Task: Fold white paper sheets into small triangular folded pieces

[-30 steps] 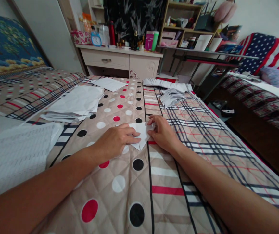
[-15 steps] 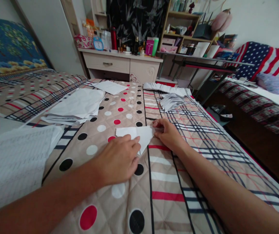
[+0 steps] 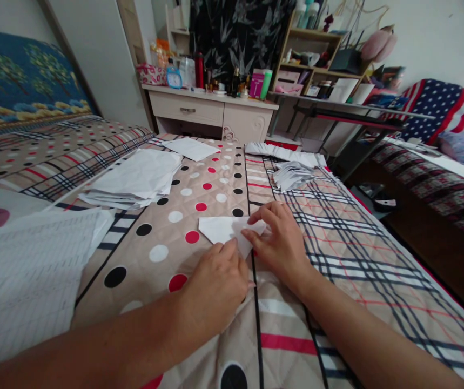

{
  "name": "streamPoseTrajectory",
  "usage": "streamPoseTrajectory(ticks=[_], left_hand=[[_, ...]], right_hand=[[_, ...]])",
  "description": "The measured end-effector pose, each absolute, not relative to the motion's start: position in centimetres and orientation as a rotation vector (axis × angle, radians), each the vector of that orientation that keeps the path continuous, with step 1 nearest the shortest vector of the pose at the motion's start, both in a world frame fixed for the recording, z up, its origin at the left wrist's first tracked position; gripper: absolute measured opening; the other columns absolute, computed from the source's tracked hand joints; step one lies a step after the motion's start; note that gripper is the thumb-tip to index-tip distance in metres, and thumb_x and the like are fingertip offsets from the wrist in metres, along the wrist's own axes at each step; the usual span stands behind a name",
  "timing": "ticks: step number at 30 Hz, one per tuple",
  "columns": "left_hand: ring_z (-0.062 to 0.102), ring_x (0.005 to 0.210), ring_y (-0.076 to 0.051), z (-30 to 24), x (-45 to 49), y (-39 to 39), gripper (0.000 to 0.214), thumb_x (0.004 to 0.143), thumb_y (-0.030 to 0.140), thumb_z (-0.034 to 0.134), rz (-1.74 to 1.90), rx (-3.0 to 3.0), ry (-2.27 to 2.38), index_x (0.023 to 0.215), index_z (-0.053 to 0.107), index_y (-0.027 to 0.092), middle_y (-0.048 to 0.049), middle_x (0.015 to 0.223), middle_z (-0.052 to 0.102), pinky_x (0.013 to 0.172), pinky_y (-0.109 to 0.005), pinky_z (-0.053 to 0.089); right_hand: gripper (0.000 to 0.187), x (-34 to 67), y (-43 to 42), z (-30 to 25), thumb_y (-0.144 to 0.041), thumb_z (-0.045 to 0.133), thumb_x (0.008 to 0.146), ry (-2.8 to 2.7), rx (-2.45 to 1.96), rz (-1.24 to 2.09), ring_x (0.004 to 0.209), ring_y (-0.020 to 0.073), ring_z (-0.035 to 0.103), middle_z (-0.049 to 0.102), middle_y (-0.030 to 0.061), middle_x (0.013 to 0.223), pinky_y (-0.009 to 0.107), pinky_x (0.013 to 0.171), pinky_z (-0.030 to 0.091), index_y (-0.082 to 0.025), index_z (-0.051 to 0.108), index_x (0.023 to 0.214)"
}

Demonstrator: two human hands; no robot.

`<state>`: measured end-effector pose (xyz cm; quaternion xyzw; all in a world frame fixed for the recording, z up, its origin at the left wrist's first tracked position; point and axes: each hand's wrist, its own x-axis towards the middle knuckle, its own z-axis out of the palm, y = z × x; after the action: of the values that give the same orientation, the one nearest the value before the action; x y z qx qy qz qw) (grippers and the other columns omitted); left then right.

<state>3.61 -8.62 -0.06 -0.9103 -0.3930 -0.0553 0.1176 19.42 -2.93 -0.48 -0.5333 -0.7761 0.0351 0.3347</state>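
Note:
A small folded white paper (image 3: 217, 229) lies on the patterned bedspread in front of me, its lower edges slanting in towards a point. My right hand (image 3: 283, 242) has thumb and index finger closed on the paper's right-hand flap. Curled fingers of my left hand (image 3: 221, 283) press at the lower edge, and its fingertips meet the paper near the point. Both hands partly cover the lower and right parts of the paper.
To the left are a stack of white sheets (image 3: 134, 175) and lined, written pages (image 3: 29, 270). A single sheet (image 3: 191, 148) lies farther back. At the far right rest a fanned pile of folded papers (image 3: 294, 175) and a long paper row (image 3: 284, 154). Beyond stands a dresser (image 3: 187, 111).
My right hand has moved over the paper's right side and now pinches the flap. My left hand has shifted down and right, with fingers more curled. The camera view has shifted slightly.

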Motion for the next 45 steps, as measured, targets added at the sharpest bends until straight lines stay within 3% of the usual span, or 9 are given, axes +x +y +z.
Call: streamPoseTrajectory(ticks=[4,10,16,19,21,24,27,32,45], left_hand=[[0.059,0.087,-0.029,0.0,3.7,-9.1,0.035,0.09,0.037,0.056,-0.153,-2.607,-1.288,0.105,0.07,0.009,-0.0174,0.095,0.069,0.08,-0.047,0.047],[0.049,0.124,-0.045,-1.6,3.6,-9.8,0.047,0.084,0.044,0.061,-0.16,-2.502,-1.419,0.119,0.068,0.013,-0.0219,0.122,0.065,0.106,-0.065,0.027],[0.055,0.119,-0.045,0.2,3.1,-8.9,0.06,0.086,0.046,0.06,-0.013,-2.602,-1.475,0.127,0.061,0.002,-0.031,0.124,0.061,0.097,-0.056,0.043],[0.065,0.1,-0.034,1.6,2.1,-7.3,0.035,0.093,0.038,0.052,0.035,-2.684,-1.489,0.103,0.072,0.011,-0.0194,0.103,0.072,0.087,-0.048,0.049],[0.065,0.088,-0.028,1.9,1.3,-6.0,0.037,0.096,0.036,0.047,-0.053,-2.67,-1.566,0.084,0.073,0.014,-0.0114,0.085,0.071,0.076,-0.041,0.051],[0.063,0.086,-0.024,1.4,0.3,-4.3,0.026,0.089,0.037,0.06,-0.296,-2.631,-1.642,0.076,0.07,0.017,-0.0063,0.086,0.067,0.07,-0.034,0.049],[0.06,0.098,-0.025,0.3,-0.3,-3.0,0.022,0.08,0.036,0.073,-0.535,-2.643,-1.659,0.094,0.069,0.019,-0.0053,0.101,0.066,0.077,-0.035,0.05],[0.053,0.117,-0.028,-1.0,-0.8,-1.3,0.062,0.073,0.031,0.079,-0.741,-2.79,-1.609,0.129,0.054,0.02,-0.0074,0.125,0.063,0.099,-0.043,0.044],[0.057,0.115,-0.027,-0.8,-1.0,-0.6,0.065,0.07,0.03,0.081,-0.737,-2.854,-1.511,0.129,0.055,0.023,-0.0063,0.128,0.063,0.1,-0.045,0.041]], right_hand=[[0.007,18.0,-4.1,-0.4,-0.017,0.053,0.088,-2.289,-1.428,0.284,0.076,0.0178,0.056,0.061,0.0037,0.083,0.028,0.066,0.04,-0.02,0.058,0.084],[0.009,18.0,-4.0,-0.6,-0.012,0.05,0.088,-2.371,-1.467,0.261,0.079,0.0185,0.057,0.062,0.0054,0.088,0.028,0.068,0.04,-0.02,0.054,0.084],[0.011,18.5,-3.7,-0.7,-0.01,0.051,0.085,-2.324,-1.411,0.382,0.078,0.0169,0.056,0.061,0.0041,0.086,0.027,0.068,0.04,-0.019,0.056,0.083],[0.011,19.5,-2.9,-0.8,-0.013,0.066,0.077,-2.193,-1.423,0.472,0.071,0.0144,0.054,0.06,0.0012,0.082,0.026,0.064,0.04,-0.019,0.057,0.081],[0.022,20.5,-2.1,-0.9,-0.021,0.076,0.07,-2.066,-1.515,0.503,0.066,0.0134,0.052,0.06,0.0001,0.08,0.026,0.061,0.041,-0.019,0.058,0.082],[0.039,21.7,-1.1,-1.1,-0.033,0.084,0.062,-1.965,-1.63,0.44,0.066,0.0143,0.054,0.06,0.0014,0.086,0.028,0.06,0.043,-0.019,0.061,0.09],[0.05,22.4,-0.6,-1.3,-0.036,0.085,0.061,-1.966,-1.631,0.361,0.075,0.017,0.059,0.06,0.0044,0.101,0.031,0.066,0.047,-0.021,0.063,0.104],[0.056,22.6,-0.2,-1.5,-0.035,0.082,0.066,-2.068,-1.504,0.355,0.099,0.0239,0.061,0.062,0.0092,0.114,0.038,0.084,0.049,-0.021,0.063,0.117],[0.054,22.5,0.2,-1.4,-0.022,0.083,0.066,-2.138,-1.304,0.42,0.107,0.0259,0.059,0.069,0.0064,0.113,0.04,0.091,0.046,-0.021,0.064,0.116]])
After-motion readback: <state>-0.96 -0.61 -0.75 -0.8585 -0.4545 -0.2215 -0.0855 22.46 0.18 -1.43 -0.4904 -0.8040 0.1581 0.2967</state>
